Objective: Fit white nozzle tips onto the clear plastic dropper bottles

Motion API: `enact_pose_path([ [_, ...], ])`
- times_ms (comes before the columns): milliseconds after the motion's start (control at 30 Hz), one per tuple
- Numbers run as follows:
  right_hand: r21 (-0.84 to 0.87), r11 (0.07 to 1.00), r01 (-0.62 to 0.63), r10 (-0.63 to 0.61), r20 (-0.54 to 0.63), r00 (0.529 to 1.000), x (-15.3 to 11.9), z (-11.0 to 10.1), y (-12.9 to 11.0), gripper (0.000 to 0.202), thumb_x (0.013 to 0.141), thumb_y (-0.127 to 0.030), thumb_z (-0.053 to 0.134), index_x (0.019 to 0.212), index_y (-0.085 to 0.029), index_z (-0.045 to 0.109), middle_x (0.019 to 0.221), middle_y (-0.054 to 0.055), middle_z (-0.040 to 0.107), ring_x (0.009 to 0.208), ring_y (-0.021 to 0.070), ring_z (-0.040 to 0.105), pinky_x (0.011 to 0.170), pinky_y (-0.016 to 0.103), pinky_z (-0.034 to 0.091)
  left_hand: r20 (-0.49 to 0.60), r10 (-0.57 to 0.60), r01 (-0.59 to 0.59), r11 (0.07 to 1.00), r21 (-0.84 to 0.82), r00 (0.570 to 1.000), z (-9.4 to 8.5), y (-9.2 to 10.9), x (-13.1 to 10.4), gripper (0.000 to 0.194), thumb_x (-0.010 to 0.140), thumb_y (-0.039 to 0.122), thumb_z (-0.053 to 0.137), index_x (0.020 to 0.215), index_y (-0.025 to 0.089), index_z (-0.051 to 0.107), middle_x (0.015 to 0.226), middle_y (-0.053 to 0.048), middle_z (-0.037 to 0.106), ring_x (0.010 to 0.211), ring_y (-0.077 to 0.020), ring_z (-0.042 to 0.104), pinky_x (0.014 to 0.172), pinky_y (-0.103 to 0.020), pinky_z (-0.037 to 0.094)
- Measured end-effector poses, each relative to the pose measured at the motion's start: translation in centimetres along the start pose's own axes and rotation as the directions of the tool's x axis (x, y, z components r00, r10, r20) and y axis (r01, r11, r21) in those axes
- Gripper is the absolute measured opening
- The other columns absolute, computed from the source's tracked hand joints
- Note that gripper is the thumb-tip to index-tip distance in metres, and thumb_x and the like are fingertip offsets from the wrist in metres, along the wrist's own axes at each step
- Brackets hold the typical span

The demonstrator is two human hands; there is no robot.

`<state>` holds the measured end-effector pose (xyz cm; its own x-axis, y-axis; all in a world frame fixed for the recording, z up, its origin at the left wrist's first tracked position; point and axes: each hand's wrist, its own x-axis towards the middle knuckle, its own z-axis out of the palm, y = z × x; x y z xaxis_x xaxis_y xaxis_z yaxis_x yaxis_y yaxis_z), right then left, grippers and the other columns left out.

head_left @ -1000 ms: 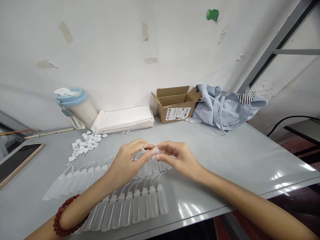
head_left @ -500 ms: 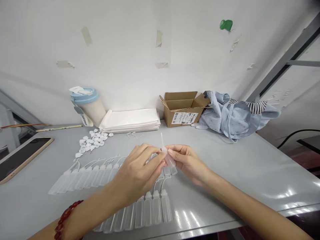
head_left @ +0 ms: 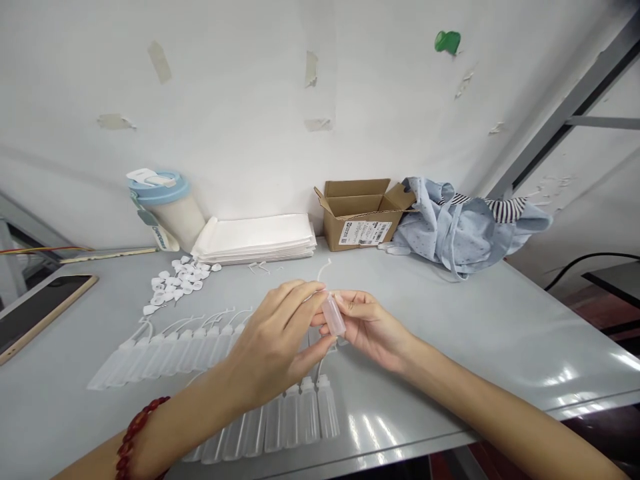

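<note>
A small translucent plastic bottle (head_left: 333,316) with a thin white tube rising from its top is held between my two hands. My left hand (head_left: 280,333) closes around it from the left, fingers over the top and thumb near the base. From the right, my right hand (head_left: 373,327) pinches its upper part. Beneath and in front of my left hand lies a row of similar bottles (head_left: 295,417) with caps and thin tubes. Another row of bottles (head_left: 165,353) stretches to the left; my left hand and forearm hide parts of both rows.
White caps (head_left: 180,280) are heaped at the back left, near a phone (head_left: 47,310) and a blue-lidded cup (head_left: 170,210). White envelopes (head_left: 255,237), an open cardboard box (head_left: 357,227) and a blue cloth bag (head_left: 450,230) stand along the wall. Small tube bits (head_left: 260,267) lie behind my hands.
My left fingers have shifted on the bottle, with the thumb now down by its base. The bottle's body shows more, and its tube leans to the right. The view has shifted slightly.
</note>
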<state>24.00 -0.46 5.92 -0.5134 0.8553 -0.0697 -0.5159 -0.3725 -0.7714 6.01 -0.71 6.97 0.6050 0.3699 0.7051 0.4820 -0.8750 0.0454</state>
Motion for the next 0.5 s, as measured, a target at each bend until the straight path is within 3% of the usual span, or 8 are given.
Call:
enact_pose_path([
  [300,-0.094,0.995,0.035,-0.030,0.050,0.998,-0.17,0.28,0.00,0.029,0.086,-0.040,0.062,0.079,-0.014,0.073,0.077,0.009,0.073,0.081,0.0199,0.069,0.074,0.030,0.051,-0.031,0.147,-0.138,0.972,0.188,0.989,-0.61,0.12,0.22,0.041,0.077,0.008,0.068,0.116,0.002,0.057,0.109,-0.016,0.068,0.103,-0.0284,0.057,0.083,-0.040,0.052],
  [500,-0.108,0.992,0.059,-0.039,0.177,0.984,-0.47,0.57,0.12,0.033,0.090,-0.041,0.056,0.079,-0.014,0.072,0.081,0.009,0.073,0.083,0.0199,0.069,0.079,0.033,0.049,-0.036,0.120,-0.113,0.979,0.168,0.992,-0.78,-0.05,-0.22,0.042,0.076,0.008,0.067,0.117,0.006,0.056,0.115,-0.015,0.067,0.109,-0.0285,0.055,0.089,-0.041,0.049],
])
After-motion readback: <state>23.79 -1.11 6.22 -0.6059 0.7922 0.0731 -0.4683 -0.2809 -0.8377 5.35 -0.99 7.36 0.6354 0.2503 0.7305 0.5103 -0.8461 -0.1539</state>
